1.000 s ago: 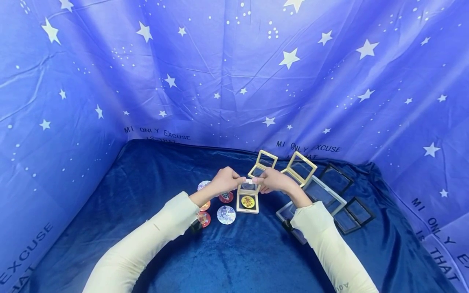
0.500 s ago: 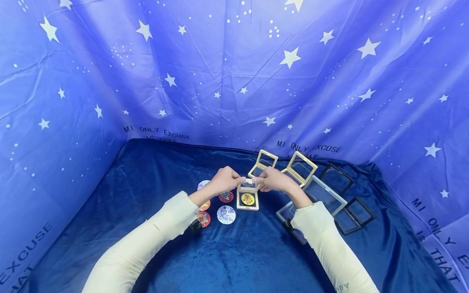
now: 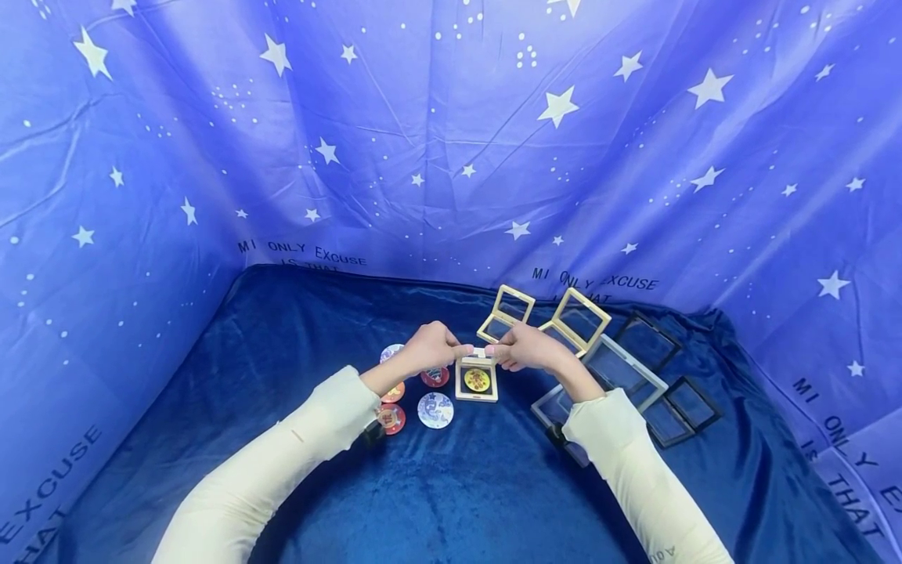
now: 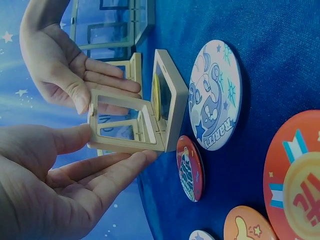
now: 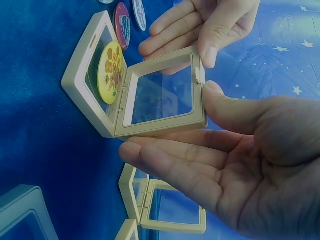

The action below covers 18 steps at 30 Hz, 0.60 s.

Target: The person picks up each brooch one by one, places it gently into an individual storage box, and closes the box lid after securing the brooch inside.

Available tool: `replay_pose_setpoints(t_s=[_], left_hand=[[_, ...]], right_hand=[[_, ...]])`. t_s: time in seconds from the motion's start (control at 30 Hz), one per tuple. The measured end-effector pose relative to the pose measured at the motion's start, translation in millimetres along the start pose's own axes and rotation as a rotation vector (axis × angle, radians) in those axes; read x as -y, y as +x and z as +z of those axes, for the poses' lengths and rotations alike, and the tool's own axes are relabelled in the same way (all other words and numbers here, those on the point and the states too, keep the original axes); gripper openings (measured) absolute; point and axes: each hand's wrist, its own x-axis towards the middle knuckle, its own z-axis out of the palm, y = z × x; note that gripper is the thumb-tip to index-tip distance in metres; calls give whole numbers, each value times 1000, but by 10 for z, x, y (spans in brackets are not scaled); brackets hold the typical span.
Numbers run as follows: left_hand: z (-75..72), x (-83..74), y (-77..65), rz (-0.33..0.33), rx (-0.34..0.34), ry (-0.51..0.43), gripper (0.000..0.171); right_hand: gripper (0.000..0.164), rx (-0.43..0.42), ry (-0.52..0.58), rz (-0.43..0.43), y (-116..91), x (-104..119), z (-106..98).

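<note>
one cream case (image 5: pixel 127 95) sits on dark cloth (image 3: pixel 437 493) amid starry blue curtains (image 3: pixel 395 141).

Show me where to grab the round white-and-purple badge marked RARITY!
Probably pinch the white-and-purple badge at opposite sides of its thin rim, coming from above on the near side: it lies flat on velvety blue cloth, and the round red tree-print badge sits just behind it.
</note>
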Motion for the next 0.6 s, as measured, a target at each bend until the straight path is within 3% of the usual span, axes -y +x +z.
replay_pose_setpoints(t_s=[0.43, 0.6], left_hand=[[5, -17, -58, 22, 43, -22, 25], [21, -31, -76, 42, 11, 20, 21]], right_hand=[[31, -13, -16, -54, -38, -51, 38], [27, -38, -59, -78, -40, -86, 68]])
